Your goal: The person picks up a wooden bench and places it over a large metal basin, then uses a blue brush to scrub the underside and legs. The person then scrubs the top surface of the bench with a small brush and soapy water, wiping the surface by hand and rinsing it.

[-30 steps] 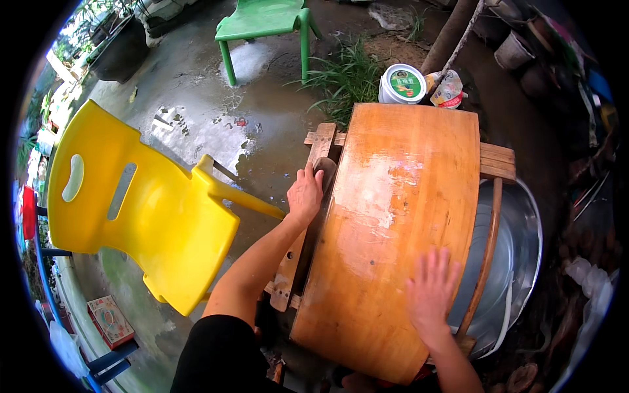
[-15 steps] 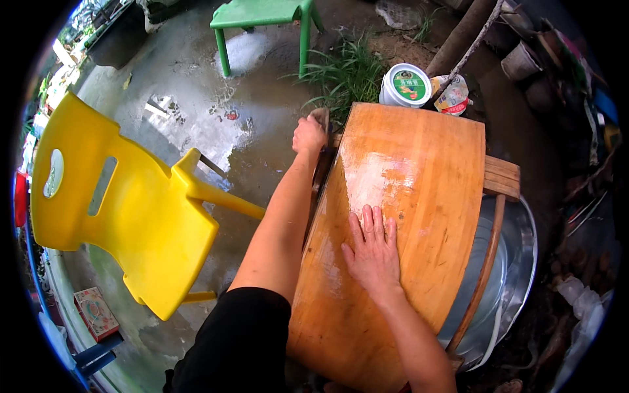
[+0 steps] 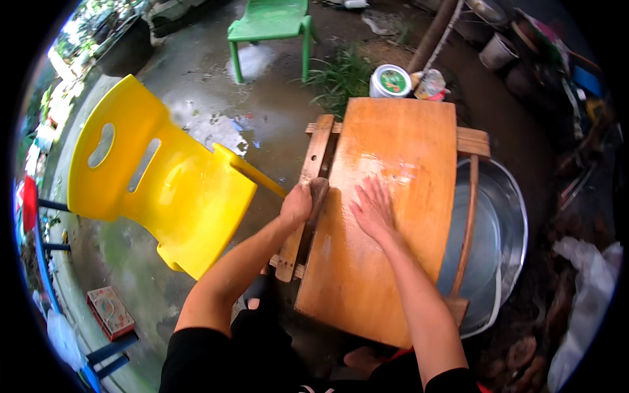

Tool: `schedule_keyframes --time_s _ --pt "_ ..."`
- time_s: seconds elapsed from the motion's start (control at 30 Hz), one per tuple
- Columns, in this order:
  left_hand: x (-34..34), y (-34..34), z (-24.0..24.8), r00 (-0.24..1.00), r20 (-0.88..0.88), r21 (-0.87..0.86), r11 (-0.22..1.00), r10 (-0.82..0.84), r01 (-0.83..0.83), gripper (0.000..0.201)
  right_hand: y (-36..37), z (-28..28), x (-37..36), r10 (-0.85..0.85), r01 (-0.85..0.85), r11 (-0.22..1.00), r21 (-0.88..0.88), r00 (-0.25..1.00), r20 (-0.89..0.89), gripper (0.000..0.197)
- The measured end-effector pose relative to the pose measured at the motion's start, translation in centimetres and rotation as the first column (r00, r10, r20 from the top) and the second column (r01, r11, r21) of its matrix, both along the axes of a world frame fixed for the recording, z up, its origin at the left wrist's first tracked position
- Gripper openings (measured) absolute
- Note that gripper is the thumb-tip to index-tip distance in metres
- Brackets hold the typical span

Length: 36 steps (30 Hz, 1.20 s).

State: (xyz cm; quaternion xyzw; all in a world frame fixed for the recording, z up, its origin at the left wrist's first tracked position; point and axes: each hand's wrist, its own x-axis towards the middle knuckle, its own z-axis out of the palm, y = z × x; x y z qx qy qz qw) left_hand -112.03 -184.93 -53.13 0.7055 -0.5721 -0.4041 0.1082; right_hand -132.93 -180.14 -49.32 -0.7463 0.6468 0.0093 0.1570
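Note:
A broad, wet wooden panel (image 3: 406, 229), part of a wooden furniture frame, lies in front of me. My right hand (image 3: 375, 208) rests on its upper face, palm down, fingers spread, and holds nothing. At the panel's left edge, my left hand (image 3: 298, 204) is closed around a brown oblong piece (image 3: 318, 192) whose kind I cannot make out. Just under that hand runs a narrow wooden slat (image 3: 314, 156) with a hole in it. On the panel's right side a thin wooden rod (image 3: 467, 223) joins two stubby rails.
A metal basin (image 3: 521, 229) of water stands under the panel's right side. To the left is a yellow plastic chair (image 3: 164, 190); a green one (image 3: 270, 27) stands ahead. A white tub (image 3: 381, 85) sits beyond the panel. A box (image 3: 110, 313) lies at lower left. The concrete floor looks wet.
My left hand has come back toward me along the panel's left edge with the brown piece, uncovering the slat. My right hand is still on the panel, its fingers more spread. The whole view has shifted.

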Motion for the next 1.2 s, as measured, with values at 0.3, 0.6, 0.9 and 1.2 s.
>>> schedule_keyframes --time_s 0.3,0.6,0.9,1.2 --pt "-1.2 12.0 2.8 0.465 -0.880 0.047 0.955 -0.098 0.291 0.024 10.6 5.1 1.0 -0.387 0.436 0.899 0.038 0.751 0.535 0.076" --pt "4.3 12.9 -2.4 0.827 -0.533 0.174 0.980 0.179 -0.100 0.023 -2.8 6.8 -7.8 -0.254 0.128 0.906 -0.404 0.927 -0.277 0.050" --pt "5.8 14.1 -4.0 0.776 -0.565 0.325 0.940 0.278 -0.101 0.023 17.0 3.8 6.2 0.597 -0.603 0.790 -0.112 0.798 -0.089 0.057" --pt "9.3 14.6 -2.6 0.862 -0.502 0.584 0.763 0.072 0.277 0.020 -1.1 1.1 6.0 0.397 -0.438 0.896 -0.069 0.862 -0.316 0.038"
